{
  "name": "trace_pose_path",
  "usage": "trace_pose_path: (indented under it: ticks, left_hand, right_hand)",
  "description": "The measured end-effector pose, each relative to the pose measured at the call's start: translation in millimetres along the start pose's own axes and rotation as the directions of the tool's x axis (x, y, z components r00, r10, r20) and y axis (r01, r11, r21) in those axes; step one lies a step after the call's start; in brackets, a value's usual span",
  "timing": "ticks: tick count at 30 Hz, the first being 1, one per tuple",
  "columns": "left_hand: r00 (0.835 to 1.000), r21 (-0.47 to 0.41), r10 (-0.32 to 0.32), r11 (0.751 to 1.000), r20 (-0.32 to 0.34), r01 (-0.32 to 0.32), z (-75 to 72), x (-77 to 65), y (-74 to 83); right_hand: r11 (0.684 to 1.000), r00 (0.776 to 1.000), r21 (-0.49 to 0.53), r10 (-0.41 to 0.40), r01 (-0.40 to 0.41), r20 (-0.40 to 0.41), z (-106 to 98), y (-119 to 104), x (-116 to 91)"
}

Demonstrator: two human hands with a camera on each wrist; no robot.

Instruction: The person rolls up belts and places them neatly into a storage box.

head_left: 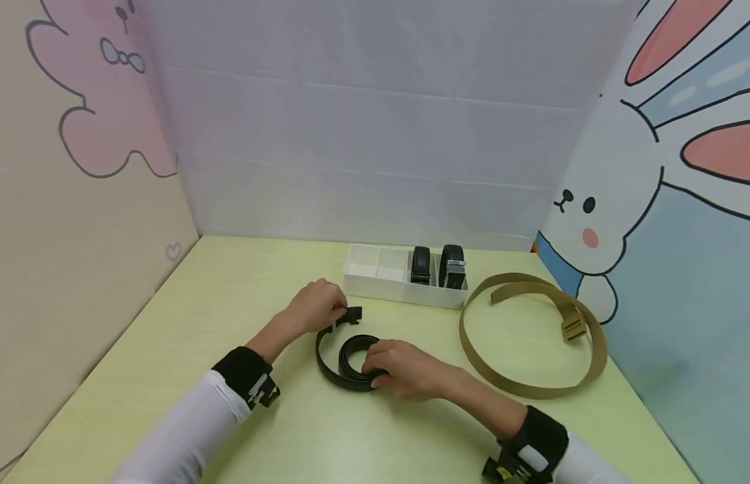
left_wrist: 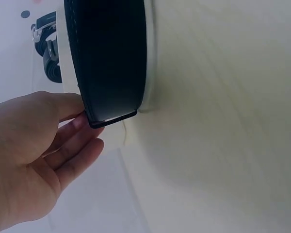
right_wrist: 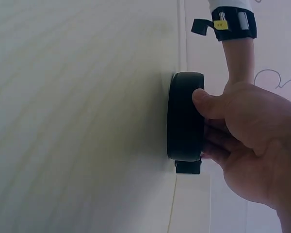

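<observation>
A black belt (head_left: 335,378) stands on its edge on the table, its right part wound into a coil and its outer end curving left and back to the buckle. My right hand (head_left: 408,370) grips the coil's right side, thumb on the outside, as the right wrist view also shows with the coil (right_wrist: 185,116). Near the buckle end, my left hand (head_left: 314,306) pinches the strap between thumb and fingers. In the left wrist view, that hand (left_wrist: 43,150) holds the dark strap (left_wrist: 109,58) close by its black loop.
Behind the hands stands a white divided box (head_left: 375,286) with two rolled black belts, one belt (head_left: 420,265) beside another belt (head_left: 452,267), in its right compartments. A tan webbing belt (head_left: 599,349) lies in a wide loop at the right. Printed walls enclose the table (head_left: 169,349).
</observation>
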State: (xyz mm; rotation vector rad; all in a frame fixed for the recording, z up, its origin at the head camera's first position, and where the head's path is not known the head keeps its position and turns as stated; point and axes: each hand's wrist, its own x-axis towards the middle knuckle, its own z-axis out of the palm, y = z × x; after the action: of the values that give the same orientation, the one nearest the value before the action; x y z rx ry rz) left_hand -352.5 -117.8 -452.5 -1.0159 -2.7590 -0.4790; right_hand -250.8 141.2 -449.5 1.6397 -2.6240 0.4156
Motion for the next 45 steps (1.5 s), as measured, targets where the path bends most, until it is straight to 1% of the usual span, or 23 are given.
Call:
trace_pose_path:
  ticks: [3, 6, 9, 12, 14, 17, 20, 23, 25, 27, 29, 31, 33, 34, 35, 37, 39, 40, 42, 45]
  left_hand:
    - [1.0, -0.016, 0.009, 1.0, -0.006, -0.01, 5.1, 10.7, 7.4]
    - [0.999, -0.045, 0.046, 0.998, -0.017, -0.047, 11.1, 19.5, 19.8]
    - [0.994, -0.088, 0.104, 0.991, -0.015, -0.105, 17.0, 25.6, 34.1]
    - [0.991, -0.142, 0.133, 0.981, 0.007, -0.131, 21.9, 28.7, 44.9]
    - [0.99, -0.181, 0.14, 0.974, 0.024, -0.134, 23.7, 28.8, 49.1]
    - [0.989, -0.237, 0.142, 0.963, 0.039, -0.129, 24.7, 24.9, 49.8]
    - [0.985, -0.283, 0.164, 0.948, 0.044, -0.145, 24.9, 17.5, 44.7]
    - [0.984, -0.312, 0.171, 0.938, 0.047, -0.148, 23.2, 7.3, 36.9]
    - [0.988, -0.328, 0.151, 0.936, 0.046, -0.128, 20.1, -0.9, 31.5]
    - [0.993, -0.337, 0.114, 0.937, 0.041, -0.094, 14.7, -10.6, 26.8]
    - [0.997, -0.333, 0.065, 0.942, 0.032, -0.051, 7.6, -21.8, 22.8]
    - [1.0, -0.309, 0.002, 0.951, 0.025, 0.006, -0.3, -34.0, 18.7]
    - [0.998, -0.278, -0.061, 0.958, 0.035, 0.068, -8.2, -46.2, 14.6]
    - [0.995, -0.265, -0.087, 0.959, 0.051, 0.098, -11.7, -51.9, 12.8]
    - [0.991, -0.26, -0.11, 0.958, 0.07, 0.125, -14.5, -57.1, 11.1]
    - [0.982, -0.271, -0.151, 0.946, 0.114, 0.177, -17.6, -65.2, 8.1]
    - [0.978, -0.287, -0.161, 0.938, 0.134, 0.194, -17.2, -69.4, 5.8]
    - [0.978, -0.296, -0.162, 0.935, 0.133, 0.196, -16.3, -70.3, 6.0]
    - [0.978, -0.305, -0.172, 0.931, 0.116, 0.199, -13.5, -69.9, 7.0]
    - [0.981, -0.299, -0.179, 0.934, 0.079, 0.194, -8.9, -66.1, 10.6]
  right_hand:
    - [0.998, 0.999, -0.018, -0.052, 0.053, 0.005, 2.7, -6.7, 7.4]
    - [0.995, 0.996, -0.05, -0.084, 0.083, -0.005, 5.9, -11.3, 14.0]
    - [0.994, 0.996, -0.069, -0.084, 0.082, -0.019, 8.7, -13.6, 17.4]
    - [0.995, 0.997, -0.078, -0.066, 0.064, -0.028, 9.9, -14.7, 17.5]
    - [0.995, 0.998, -0.083, -0.057, 0.054, -0.034, 10.0, -15.0, 16.9]
    - [0.995, 0.998, -0.086, -0.046, 0.043, -0.036, 10.3, -15.3, 15.9]
    - [0.995, 0.999, -0.093, -0.037, 0.034, -0.031, 10.7, -16.1, 15.6]
    - [0.994, 0.999, -0.104, -0.029, 0.026, -0.022, 11.0, -17.0, 16.1]
    - [0.994, 1.0, -0.103, -0.023, 0.021, -0.019, 10.6, -17.5, 16.6]
    - [0.995, 1.0, -0.095, -0.018, 0.016, -0.015, 10.1, -17.7, 16.9]
    - [0.996, 1.0, -0.083, -0.015, 0.014, -0.011, 9.5, -17.2, 17.1]
    - [0.997, 1.0, -0.071, -0.016, 0.015, -0.008, 8.8, -16.6, 17.6]
    - [0.998, 1.0, -0.061, -0.018, 0.017, -0.004, 8.0, -16.0, 18.5]
    - [0.998, 1.0, -0.056, -0.017, 0.016, 0.0, 7.6, -15.8, 19.0]
    - [0.999, 1.0, -0.051, -0.013, 0.014, 0.006, 7.3, -15.6, 19.5]
    - [0.999, 1.0, -0.038, 0.006, -0.005, 0.024, 6.7, -15.5, 20.6]
    - [0.999, 0.999, -0.028, 0.025, -0.024, 0.044, 6.2, -16.0, 21.6]
    - [0.999, 0.998, -0.027, 0.033, -0.032, 0.055, 6.1, -16.2, 22.0]
    - [0.999, 0.997, -0.028, 0.042, -0.04, 0.071, 6.2, -16.5, 22.9]
    - [0.999, 0.997, -0.032, 0.024, -0.022, 0.07, 7.6, -16.4, 24.0]
